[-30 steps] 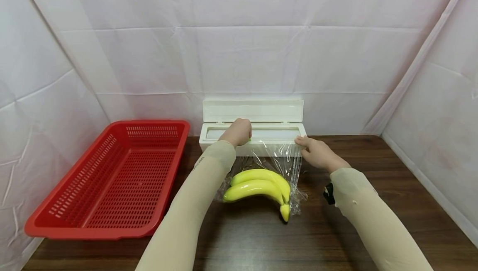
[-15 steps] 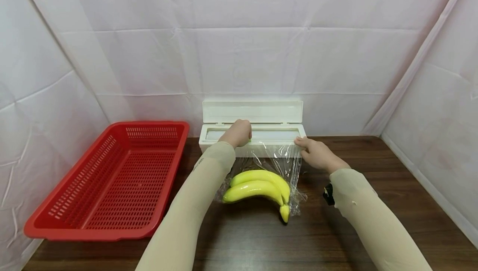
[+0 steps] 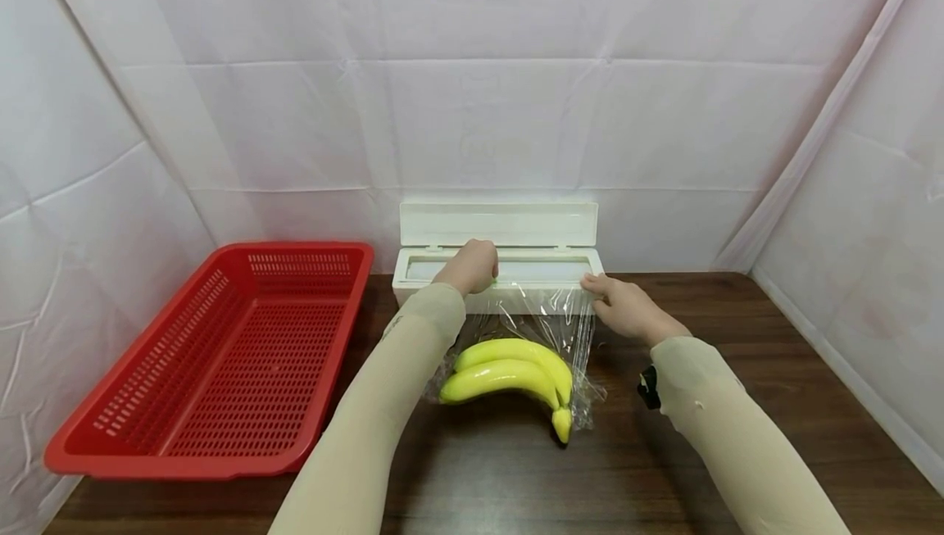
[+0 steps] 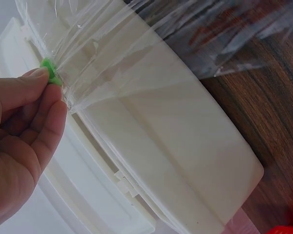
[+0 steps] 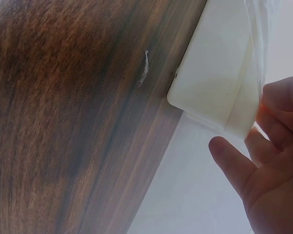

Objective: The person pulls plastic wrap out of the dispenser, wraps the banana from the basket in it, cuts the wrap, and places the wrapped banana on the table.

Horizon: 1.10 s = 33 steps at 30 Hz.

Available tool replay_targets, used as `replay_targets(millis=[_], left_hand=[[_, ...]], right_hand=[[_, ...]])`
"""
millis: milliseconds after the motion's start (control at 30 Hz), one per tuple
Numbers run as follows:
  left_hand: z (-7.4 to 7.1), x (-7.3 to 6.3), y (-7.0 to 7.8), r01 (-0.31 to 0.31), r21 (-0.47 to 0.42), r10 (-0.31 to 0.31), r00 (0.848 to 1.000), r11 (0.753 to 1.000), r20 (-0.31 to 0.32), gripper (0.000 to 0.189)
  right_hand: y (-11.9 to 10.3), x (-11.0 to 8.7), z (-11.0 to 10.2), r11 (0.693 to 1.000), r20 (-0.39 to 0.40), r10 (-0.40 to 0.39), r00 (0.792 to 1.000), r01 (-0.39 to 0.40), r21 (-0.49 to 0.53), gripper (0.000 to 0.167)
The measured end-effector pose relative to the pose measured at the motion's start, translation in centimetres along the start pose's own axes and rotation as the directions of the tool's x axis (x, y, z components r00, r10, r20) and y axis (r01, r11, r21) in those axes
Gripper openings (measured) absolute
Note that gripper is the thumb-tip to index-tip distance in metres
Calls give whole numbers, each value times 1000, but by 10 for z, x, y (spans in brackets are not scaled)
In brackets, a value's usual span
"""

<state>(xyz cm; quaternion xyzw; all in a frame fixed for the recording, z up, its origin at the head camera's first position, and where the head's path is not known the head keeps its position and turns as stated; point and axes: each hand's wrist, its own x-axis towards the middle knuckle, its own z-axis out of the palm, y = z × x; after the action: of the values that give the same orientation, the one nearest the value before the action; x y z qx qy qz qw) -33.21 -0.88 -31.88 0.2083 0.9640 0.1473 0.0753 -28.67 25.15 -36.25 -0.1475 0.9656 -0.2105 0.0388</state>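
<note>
A white cling film dispenser stands against the back wall with its lid raised. Clear cling film runs from its front edge down to several yellow bananas and lies around and under them. My left hand pinches a small green slide cutter at the dispenser's edge, where the film bunches up. At the front right corner, my right hand holds the dispenser, its fingers bent against the corner and the film's edge. One digit sticks out apart from the box in the right wrist view.
A red perforated basket is on the left of the dark wooden table. White sheeting encloses the back and sides. A thin clear scrap lies on the wood near the dispenser.
The whole head view has shifted slightly, so things appear a little lower. Both hands, the dispenser, the film and the bananas keep their places relative to one another.
</note>
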Motion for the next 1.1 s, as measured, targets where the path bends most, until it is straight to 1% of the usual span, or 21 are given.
replay_targets(millis=[67,133,400,600,800,867,933,1000,1100], left_hand=[[0,0,0,-1,3,1,1000,1000,3,32],[0,-1,1,0,1,0,1000,1000,-10,26],[1,-1,2,-15,-1,15,1000,1000,-21,39],[1,0,3,-26,-18,25,1000,1000,-9,48],[0,1,4,-31,-17,31,1000,999,-1,50],[0,1,4,-33,-18,33,999,999,11,51],[0,2,4,-33,-21,34,999,999,17,51],[-1,2,4,-35,-12,35,999,999,8,48],[-1,2,4,-36,4,36,999,999,-3,36]], right_hand=[[0,0,0,1000,-3,0,1000,0,1,49],[0,0,0,1000,-5,-1,1000,1,3,49],[0,0,1,1000,-5,-8,1000,8,2,49],[0,1,0,1000,-4,-8,1000,8,-1,49],[-1,0,-1,1000,3,-4,1000,4,-1,49],[-1,0,-1,1000,4,-3,1000,3,-7,49],[-1,0,-1,1000,4,-4,1000,4,-9,49],[-1,0,-2,1000,3,-8,1000,8,-13,49],[-2,0,-2,1000,0,-9,1000,9,-16,49]])
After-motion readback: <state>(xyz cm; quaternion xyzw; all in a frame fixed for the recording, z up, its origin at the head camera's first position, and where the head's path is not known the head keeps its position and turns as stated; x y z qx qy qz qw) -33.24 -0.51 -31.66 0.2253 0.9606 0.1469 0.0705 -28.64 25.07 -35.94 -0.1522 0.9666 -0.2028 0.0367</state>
